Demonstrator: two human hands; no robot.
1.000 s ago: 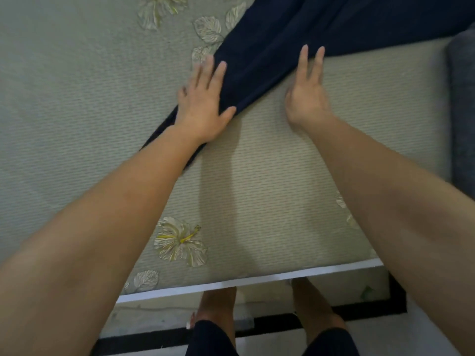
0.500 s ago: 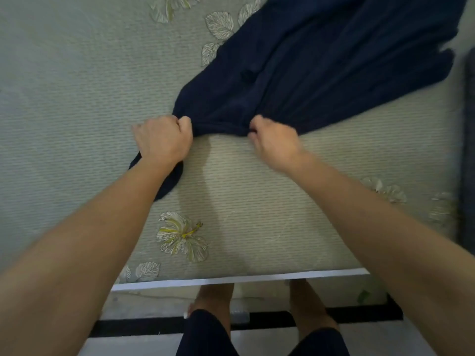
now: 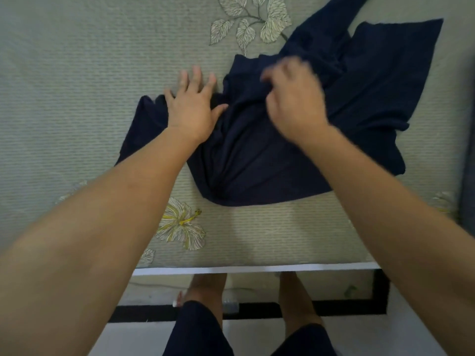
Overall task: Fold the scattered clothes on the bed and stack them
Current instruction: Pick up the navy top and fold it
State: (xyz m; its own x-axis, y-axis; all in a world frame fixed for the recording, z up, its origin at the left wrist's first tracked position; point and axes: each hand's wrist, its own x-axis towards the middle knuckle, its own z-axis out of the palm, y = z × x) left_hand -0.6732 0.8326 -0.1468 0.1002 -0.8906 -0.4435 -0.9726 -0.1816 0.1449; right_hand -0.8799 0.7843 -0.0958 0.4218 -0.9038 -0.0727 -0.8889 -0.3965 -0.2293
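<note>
- Left of the yellow flower printed on the bed cover, the left forearm comes in from the lower corner and hides the cover beneath it.
- Beyond the flower and slightly left, the left hand lies flat with its fingers spread. The palm presses the left part of the navy garment, and the fingertips reach past the cloth edge onto the cover.
- Straight beyond the flower, the garment lies crumpled on the bed, its near hem just short of the petals. The cloth is so dark that its folds, and what kind of garment it is, are hard to make out. One far strip of it is cut off by the top of the view.
- On the near side of the flower runs the white bed edge, with two bare feet partly hidden behind it.
- Beyond the flower and to its right, the right hand is over the middle of the garment and blurred. Its fingers look curled down toward the cloth, but whether they pinch a fold cannot be told.
- Right of the flower, the right forearm crosses the garment's near right corner and covers it.
- Far right of the flower, a dark grey strip is cut off by the edge of the view. What it is cannot be told.
</note>
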